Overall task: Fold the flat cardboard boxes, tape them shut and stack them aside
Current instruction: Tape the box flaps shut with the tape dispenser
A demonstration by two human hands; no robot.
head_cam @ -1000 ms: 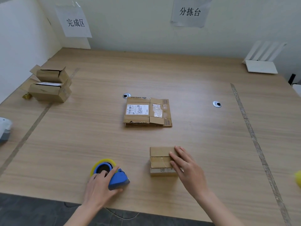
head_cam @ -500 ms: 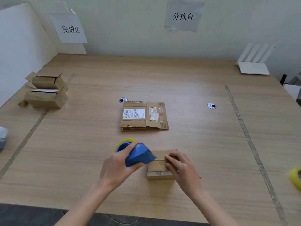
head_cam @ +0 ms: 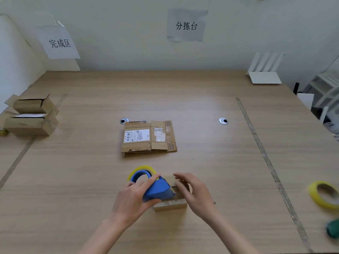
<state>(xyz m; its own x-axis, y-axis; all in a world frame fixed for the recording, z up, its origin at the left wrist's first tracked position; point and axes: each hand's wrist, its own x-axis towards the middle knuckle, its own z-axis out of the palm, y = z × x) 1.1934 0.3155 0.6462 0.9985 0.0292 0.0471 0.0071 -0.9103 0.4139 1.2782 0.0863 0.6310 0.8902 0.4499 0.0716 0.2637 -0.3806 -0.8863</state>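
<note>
A small folded cardboard box (head_cam: 172, 205) sits near the front edge of the wooden table (head_cam: 201, 99). My left hand (head_cam: 134, 200) grips a blue tape dispenser (head_cam: 157, 190) with a yellow roll, its blade end resting on the box's top left. My right hand (head_cam: 196, 194) holds the box's right side, fingers curved over its top. A stack of flat cardboard boxes (head_cam: 148, 137) lies at the table's middle. Two folded boxes (head_cam: 31, 116) are stacked at the far left.
A spare yellow tape roll (head_cam: 323, 194) and a green object (head_cam: 333, 230) lie at the right edge. Two round cable holes (head_cam: 223, 121) sit mid-table. A white router (head_cam: 264, 74) stands back right. Paper signs (head_cam: 59, 43) hang on the wall.
My left hand lifted the tape dispenser from the table's front left and carried it right onto the small box. My right hand stayed on the box.
</note>
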